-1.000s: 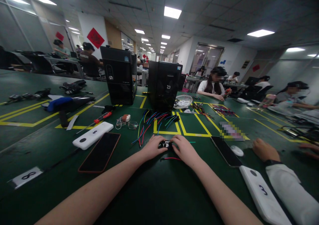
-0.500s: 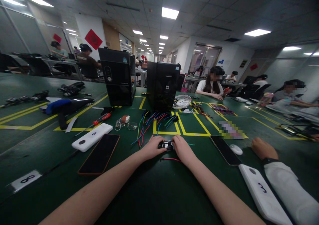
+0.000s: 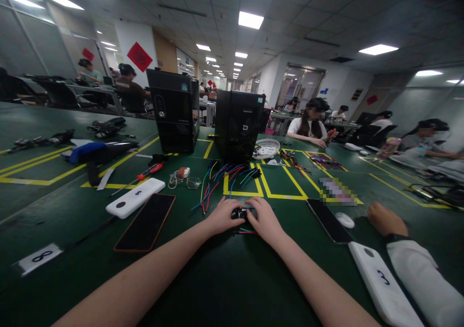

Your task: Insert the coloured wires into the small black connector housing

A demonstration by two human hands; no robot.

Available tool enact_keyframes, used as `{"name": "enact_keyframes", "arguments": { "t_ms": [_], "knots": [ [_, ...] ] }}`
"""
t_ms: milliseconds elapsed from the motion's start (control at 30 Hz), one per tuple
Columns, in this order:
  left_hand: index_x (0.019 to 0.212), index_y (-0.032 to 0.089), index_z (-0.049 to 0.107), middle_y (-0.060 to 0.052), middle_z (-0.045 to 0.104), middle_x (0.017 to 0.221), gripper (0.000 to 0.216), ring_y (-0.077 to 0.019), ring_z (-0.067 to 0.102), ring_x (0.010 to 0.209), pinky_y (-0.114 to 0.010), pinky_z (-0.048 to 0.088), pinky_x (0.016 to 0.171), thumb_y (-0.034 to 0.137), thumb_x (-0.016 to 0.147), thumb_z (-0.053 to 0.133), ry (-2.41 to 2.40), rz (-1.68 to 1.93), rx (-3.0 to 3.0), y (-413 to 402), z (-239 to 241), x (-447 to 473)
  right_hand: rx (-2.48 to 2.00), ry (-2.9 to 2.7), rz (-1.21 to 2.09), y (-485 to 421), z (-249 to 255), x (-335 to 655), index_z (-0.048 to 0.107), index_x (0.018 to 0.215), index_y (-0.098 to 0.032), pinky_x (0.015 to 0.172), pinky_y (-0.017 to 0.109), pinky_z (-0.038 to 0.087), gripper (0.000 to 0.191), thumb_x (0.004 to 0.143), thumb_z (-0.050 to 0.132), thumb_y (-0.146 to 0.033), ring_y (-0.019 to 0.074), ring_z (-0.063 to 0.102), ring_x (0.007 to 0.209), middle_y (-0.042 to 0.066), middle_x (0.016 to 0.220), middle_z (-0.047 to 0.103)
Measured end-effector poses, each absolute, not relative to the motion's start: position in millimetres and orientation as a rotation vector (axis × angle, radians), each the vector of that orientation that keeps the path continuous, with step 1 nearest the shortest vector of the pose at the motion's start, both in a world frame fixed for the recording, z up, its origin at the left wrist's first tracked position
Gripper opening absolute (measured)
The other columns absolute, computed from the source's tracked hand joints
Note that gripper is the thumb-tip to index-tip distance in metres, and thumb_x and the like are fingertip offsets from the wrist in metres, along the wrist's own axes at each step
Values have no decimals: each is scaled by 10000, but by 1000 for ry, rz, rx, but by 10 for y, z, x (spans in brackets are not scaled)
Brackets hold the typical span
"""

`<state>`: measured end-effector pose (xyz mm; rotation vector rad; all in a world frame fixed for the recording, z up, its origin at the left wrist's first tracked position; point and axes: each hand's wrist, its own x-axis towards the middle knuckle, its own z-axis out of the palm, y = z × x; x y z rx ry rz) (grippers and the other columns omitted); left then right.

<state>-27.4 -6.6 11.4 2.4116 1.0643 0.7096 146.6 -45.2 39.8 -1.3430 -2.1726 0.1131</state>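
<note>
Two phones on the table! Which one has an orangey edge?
The left-side phone, beside the white block marked 8 and left of the left hand. Its rim is orange-brown; the right-side phone shows no orange.

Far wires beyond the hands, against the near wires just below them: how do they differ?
Number: the far wires are many strands; the near wires show only a few.
Colour: the far wires mix blue, red, yellow and green; the near wires show red and green.
Lie: the far wires fan out; the near wires run side by side.
Both lie on the green table.
</note>
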Motion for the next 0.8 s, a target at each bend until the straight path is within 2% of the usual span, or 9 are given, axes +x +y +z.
{"name": "enact_keyframes", "arguments": {
  "t_ms": [133,267,467,567,667,800],
  "knots": [
    [1015,220,592,-49,612,1071,320,-245,519,1061,-489,197,1066,364,737,654,1037,683,2433,-71,115,-271,-1506,-2145,164,-393,290,1384,569,833,-169,798,312,402,93,779,498,-142,174,519,861,46,859,578],
    [1015,215,593,-54,608,1081,329,-248,516,1070,-492,192,1068,367,731,661,1036,655,2430,-62,126,-270,-1524,-2098,201,-364,262,1348,544,780,-175,780,306,396,77,775,485,-127,173,518,848,44,845,572],
    [1048,219,586,-53,602,1110,377,-258,506,1090,-521,178,1066,375,718,679,1030,657,2421,-49,96,-265,-1419,-1849,163,-394,467,1456,519,863,-175,756,294,406,117,840,405,-169,166,514,823,50,858,554],
    [1055,211,580,-57,607,1099,359,-244,520,1063,-482,241,1048,354,737,665,1033,718,2405,-30,61,-266,-1304,-2147,240,-488,587,1499,550,871,-181,740,268,411,113,840,442,-176,149,520,801,35,849,569],
    [1101,184,556,-78,592,1111,386,-232,524,1046,-398,361,972,317,752,654,1044,833,2354,-9,30,-269,-1247,-2454,312,-592,639,1493,596,883,-186,809,275,407,116,803,516,-159,156,540,889,43,911,601],
    [1129,183,539,-84,568,1117,431,-232,520,1045,-364,407,926,306,737,672,1077,915,2287,0,18,-273,-1370,-2571,260,-661,638,1481,623,980,-186,879,318,394,244,737,601,-184,202,541,994,83,1032,610]
  ]
}}
